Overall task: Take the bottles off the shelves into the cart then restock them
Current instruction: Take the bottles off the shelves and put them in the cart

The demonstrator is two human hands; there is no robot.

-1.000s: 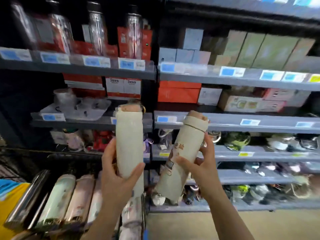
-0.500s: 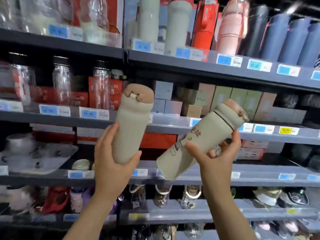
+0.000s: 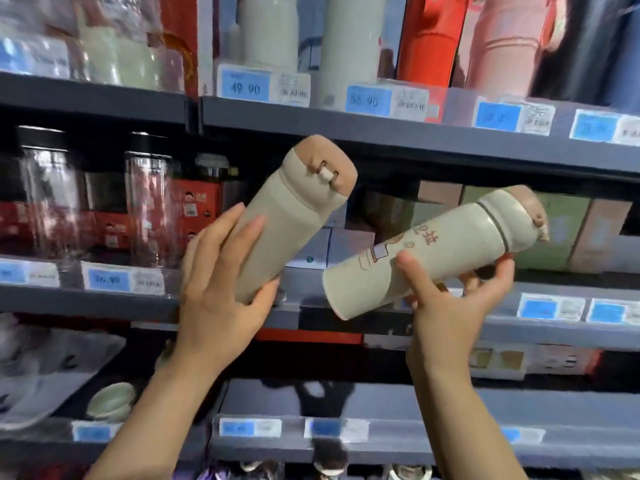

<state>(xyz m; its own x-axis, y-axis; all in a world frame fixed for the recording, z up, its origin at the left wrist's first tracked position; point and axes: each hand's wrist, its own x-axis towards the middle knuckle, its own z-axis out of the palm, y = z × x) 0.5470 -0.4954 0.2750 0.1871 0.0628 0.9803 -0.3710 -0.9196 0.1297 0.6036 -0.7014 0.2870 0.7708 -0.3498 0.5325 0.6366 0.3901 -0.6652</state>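
Restocking step: two cream bottles carried up toward the top shelf.

The left hand point(image 3: 221, 299) wraps the plain bottle point(image 3: 294, 216); the right hand point(image 3: 450, 303) pinches the printed bottle point(image 3: 433, 251), both tilted below the top shelf point(image 3: 381, 136) front edge. Next, probably stand each upright beside the matching bottles there.

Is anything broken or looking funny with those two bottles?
Nothing looks broken or spilled. Both cream bottles are just tilted, not upright: the left hand grips the plain bottle, the right hand holds the printed bottle, leaning further over. Both lids look closed.
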